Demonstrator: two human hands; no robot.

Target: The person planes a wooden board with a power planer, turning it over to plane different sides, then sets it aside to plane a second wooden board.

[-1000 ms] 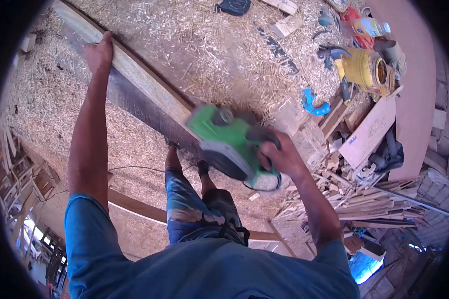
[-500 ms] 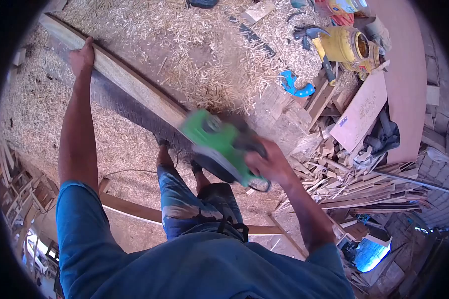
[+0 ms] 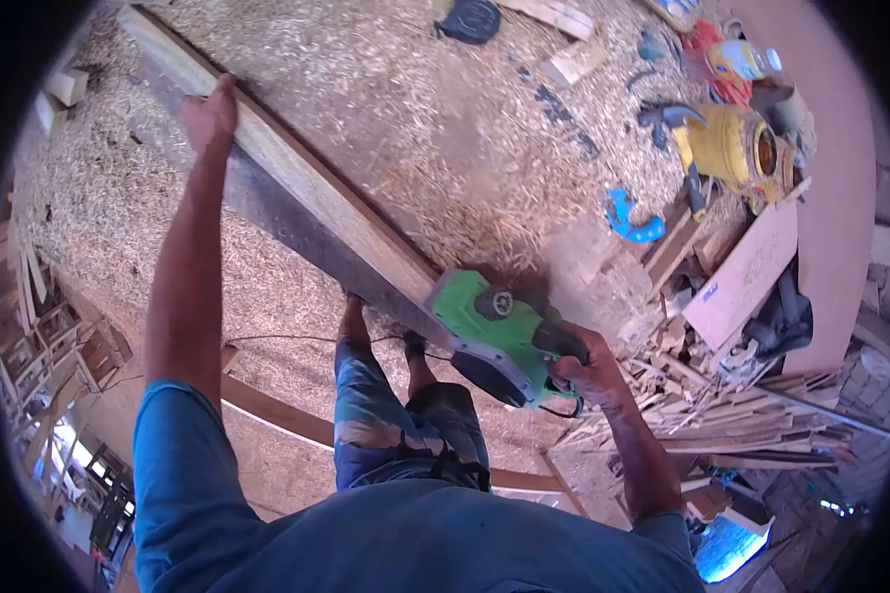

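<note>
My left hand (image 3: pixel 211 121) is wrapped over the long wooden board (image 3: pixel 321 198) near its far left end, thumb pointing up along the top. My right hand (image 3: pixel 591 368) is closed around the black rear handle of a green electric planer (image 3: pixel 489 321). The planer sits at the near right end of the board and covers that end. Below the board's near side runs a dark, wide plank surface (image 3: pixel 287 227) that it lies along.
Wood shavings (image 3: pixel 445 188) cover the ground. To the right lie a blue saw handle (image 3: pixel 631 219), a hammer (image 3: pixel 690 158), a yellow container (image 3: pixel 737 148) and a heap of offcuts (image 3: pixel 732 420). A cord (image 3: pixel 277 338) runs near my feet.
The whole view has shifted, so the scene sits further right and mostly lower. The planer, blurred before, now looks sharp at the board's near end. Both hands keep their holds.
</note>
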